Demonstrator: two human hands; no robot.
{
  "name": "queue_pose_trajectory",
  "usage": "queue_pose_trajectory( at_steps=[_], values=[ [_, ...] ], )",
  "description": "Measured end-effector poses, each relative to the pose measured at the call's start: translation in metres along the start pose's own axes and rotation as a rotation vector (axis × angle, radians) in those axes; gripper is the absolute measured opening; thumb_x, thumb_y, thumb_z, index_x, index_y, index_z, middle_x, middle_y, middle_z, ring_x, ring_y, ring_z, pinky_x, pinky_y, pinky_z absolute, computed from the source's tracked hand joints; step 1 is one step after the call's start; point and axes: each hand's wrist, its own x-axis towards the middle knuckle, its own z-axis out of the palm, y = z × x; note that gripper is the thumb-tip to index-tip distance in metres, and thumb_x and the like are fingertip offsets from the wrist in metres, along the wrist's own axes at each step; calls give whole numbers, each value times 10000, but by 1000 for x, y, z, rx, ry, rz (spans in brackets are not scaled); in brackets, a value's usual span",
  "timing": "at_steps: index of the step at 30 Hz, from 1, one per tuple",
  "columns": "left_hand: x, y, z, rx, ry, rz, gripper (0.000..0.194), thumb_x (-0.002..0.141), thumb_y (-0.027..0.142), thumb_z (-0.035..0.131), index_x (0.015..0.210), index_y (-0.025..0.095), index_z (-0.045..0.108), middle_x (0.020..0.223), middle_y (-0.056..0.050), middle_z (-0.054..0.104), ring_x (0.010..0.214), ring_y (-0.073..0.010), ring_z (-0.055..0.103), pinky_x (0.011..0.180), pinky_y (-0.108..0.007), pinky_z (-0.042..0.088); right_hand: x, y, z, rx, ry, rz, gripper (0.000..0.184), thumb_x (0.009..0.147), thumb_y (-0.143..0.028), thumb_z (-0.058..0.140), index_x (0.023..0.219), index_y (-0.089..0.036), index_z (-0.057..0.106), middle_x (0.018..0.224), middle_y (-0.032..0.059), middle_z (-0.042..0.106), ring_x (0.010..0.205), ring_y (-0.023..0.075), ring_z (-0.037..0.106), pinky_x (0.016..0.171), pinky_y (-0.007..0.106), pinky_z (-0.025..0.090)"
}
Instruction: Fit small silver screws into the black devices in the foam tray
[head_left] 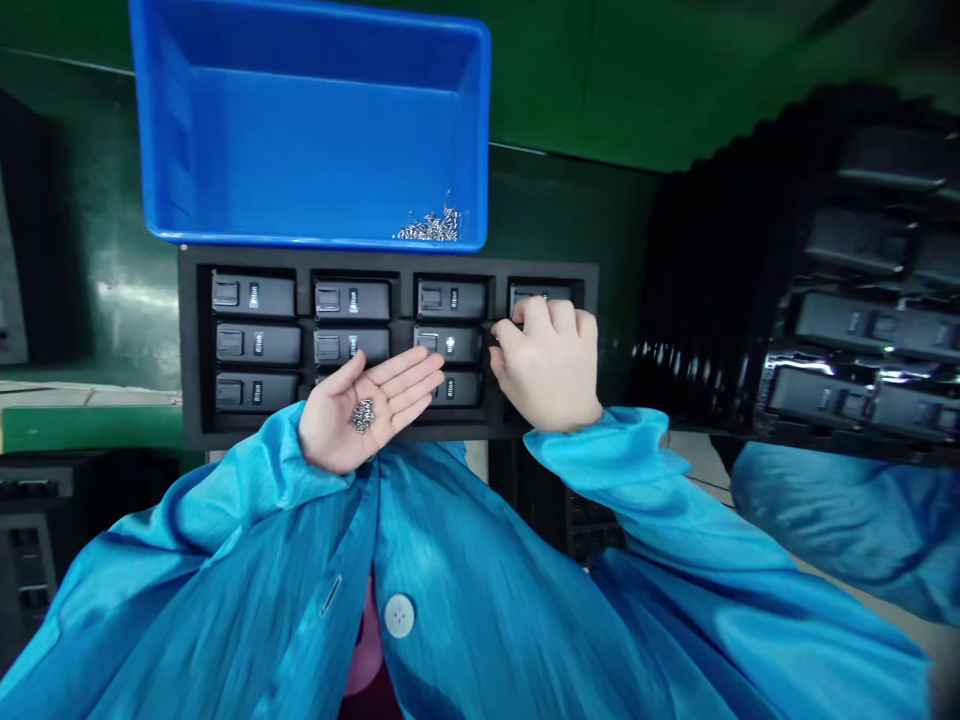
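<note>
Left hand flat beneath metal bits, right hand curled, grip unclear, black devices lengthwise left-to-right.

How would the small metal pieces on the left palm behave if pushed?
The metal pieces look shiny and hard, so they would probably slide rather than bend. They lie in a small pile, so a push would likely scatter some. The left hand is open, so a few might fall.

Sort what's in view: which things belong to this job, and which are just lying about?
Seemingly in use: left hand, open under small metal pins or screws; right hand; black foam tray; black labelled units; blue plastic bin.

Apparently aside: stacked black trays, right; black compartmented tray, lower left.
</note>
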Motion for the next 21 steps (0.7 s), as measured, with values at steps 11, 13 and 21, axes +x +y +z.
queue_pose_trajectory(
  at_steps=[11,13,21],
  values=[
    [-5,0,-6,-23,-66,-11,709,1071,506,228,1636,81,278,1390,-133,680,1252,-211,677,1104,-326,432,7,-15,13,-32,-19,41,366,961,-65,331,892,-129,685,965,176,629,917,304,484,838,466,329],
    [-5,1,-7,-26,-66,-19,709,1069,510,215,1632,88,293,1386,-133,682,1246,-211,680,1109,-327,426,6,-11,15,-35,-17,32,365,971,-75,336,883,-131,686,972,173,635,918,299,487,839,462,328],
    [-5,3,-8,-53,-77,-32,733,1065,536,138,1572,83,412,1325,-117,720,1232,-208,686,1157,-341,387,-3,12,8,22,78,83,190,952,-248,551,967,-167,722,1004,145,636,966,316,475,768,426,327]
  ],
)
